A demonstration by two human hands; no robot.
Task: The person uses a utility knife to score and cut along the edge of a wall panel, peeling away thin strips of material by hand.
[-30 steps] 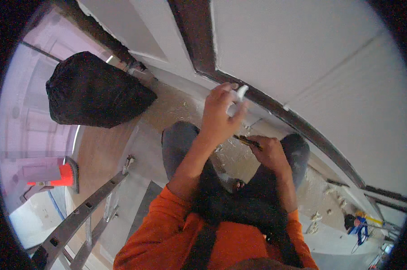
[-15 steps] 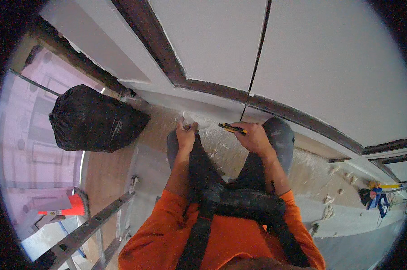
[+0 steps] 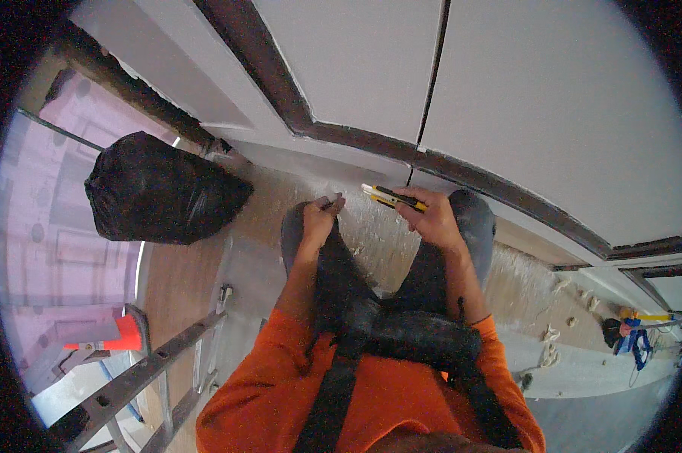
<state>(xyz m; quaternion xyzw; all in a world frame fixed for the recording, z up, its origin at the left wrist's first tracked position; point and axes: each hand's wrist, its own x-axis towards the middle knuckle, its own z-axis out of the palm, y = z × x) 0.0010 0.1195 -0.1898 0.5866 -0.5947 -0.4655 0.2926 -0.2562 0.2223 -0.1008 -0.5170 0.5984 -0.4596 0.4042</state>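
I see a slim yellow-black cutter [image 3: 409,200] in my right hand [image 3: 437,220], right of a bulging black plastic bag [image 3: 167,189] and long grey metal ladder [image 3: 134,377].

No lettering or number (large or small) is legible.

Utility knife [image 3: 401,198] | slim, yellow-and-black | gripped in right hand [image 3: 434,220] | pale tip pointing left, slightly forward

Up top, a pale panelled wall [image 3: 537,98] sweeps across, edged by a dark brown strip [image 3: 252,60] and split by a thin black seam [image 3: 433,75], while below lies tan floor [image 3: 526,302], streaked whitish, with a lilac-tinted surface [image 3: 69,189] glowing at left.
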